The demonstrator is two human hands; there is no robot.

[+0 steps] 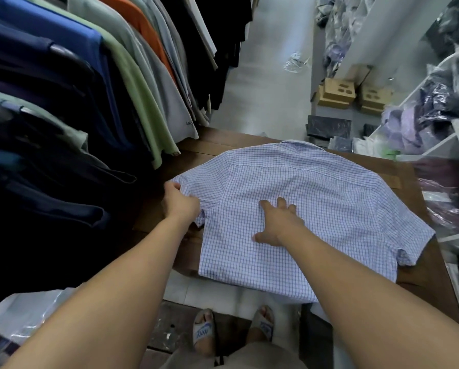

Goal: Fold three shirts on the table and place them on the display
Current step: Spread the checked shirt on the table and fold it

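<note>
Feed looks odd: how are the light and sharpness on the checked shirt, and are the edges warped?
Head view: the checked shirt, left hand and right hand are evenly lit and sharp, no glare; the hanging clothes at left sit in deep shadow; the shelves at right are smeared; the wide-angle lens bows the table.

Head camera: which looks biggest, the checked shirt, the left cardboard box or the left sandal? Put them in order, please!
1. The checked shirt, by far the largest.
2 and 3. The left box and the left sandal look about alike. The box lies farther away, so I won't rank those two.
</note>
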